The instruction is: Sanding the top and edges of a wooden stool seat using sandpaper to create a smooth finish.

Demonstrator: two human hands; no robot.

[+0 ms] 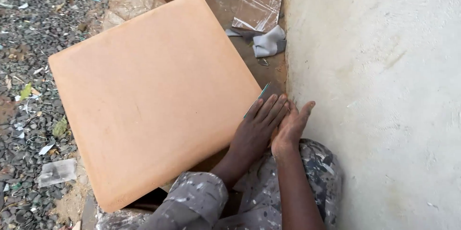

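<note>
Both hands press a sandpaper sheet against the tan board's edge at 3 o'clock: left hand flat, right hand beside it. Best kept flat, pressure even.

Pale plastered wall right, grey gravel ground left, dusty concrete floor ahead

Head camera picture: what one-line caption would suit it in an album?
Both hands, left hand and right hand, press sandpaper against the edge of a tan board beside a wall.

bare forearms | grey paint-spattered trousers | no gloves
</note>
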